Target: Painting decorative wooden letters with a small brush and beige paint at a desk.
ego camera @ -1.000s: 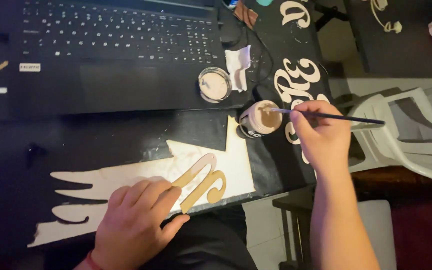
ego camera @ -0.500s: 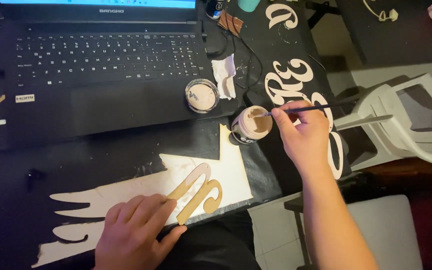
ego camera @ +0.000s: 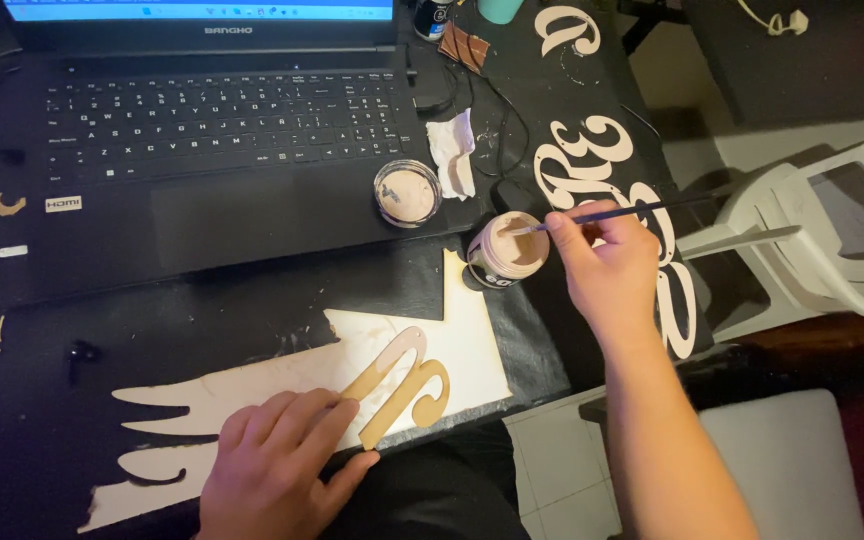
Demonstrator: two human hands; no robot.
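Right hand (ego camera: 607, 262) gripping thin paintbrush (ego camera: 642, 208), tip in open paint jar (ego camera: 507, 252); left hand (ego camera: 277, 465) open, flat, pressing wooden curled cutout (ego camera: 402, 385).

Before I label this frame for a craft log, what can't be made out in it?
- Head view: the brush tip sits inside the paint jar; how much paint it carries is hidden by the rim.
- The lower end of the wooden cutout lies under the left hand fingers.
- The laptop screen is cut off by the top edge.
- The right hand grip on the brush is hidden by its own back.
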